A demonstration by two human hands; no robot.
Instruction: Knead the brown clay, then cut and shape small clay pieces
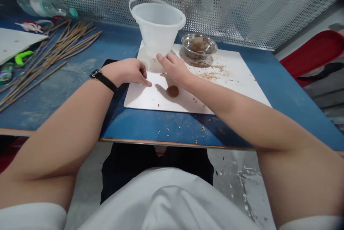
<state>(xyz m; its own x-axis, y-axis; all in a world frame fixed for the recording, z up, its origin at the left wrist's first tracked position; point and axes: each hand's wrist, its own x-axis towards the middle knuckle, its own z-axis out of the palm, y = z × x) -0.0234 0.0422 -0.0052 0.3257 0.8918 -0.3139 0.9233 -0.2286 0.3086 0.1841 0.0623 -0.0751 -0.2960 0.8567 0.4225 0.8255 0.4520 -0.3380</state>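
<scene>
A smooth, round brown lump (172, 91), resembling a clay ball, rests on the white board (236, 95) near its front edge. Just above it, my right hand (175, 68) reaches over the board with a fingertip stretched toward the base of the white bucket (159, 29); its palm side is hidden. My left hand (133, 72), with a black watch (103, 79) on the wrist, hovers over the board's left side. Its fingers are loosely curled and the thumb points out apart from them, with nothing visible between. Behind the right hand stands a metal bowl (199, 55) holding a brown clay-like mass (199, 44).
Brown crumbs (211, 75) lie on the board and along the blue table's (145, 124) front edge. Thin sticks (57, 49) are heaped at left, beside a plastic bottle (44, 7). A perforated metal screen (231, 8) closes off the back. A red chair (311, 56) stands at right.
</scene>
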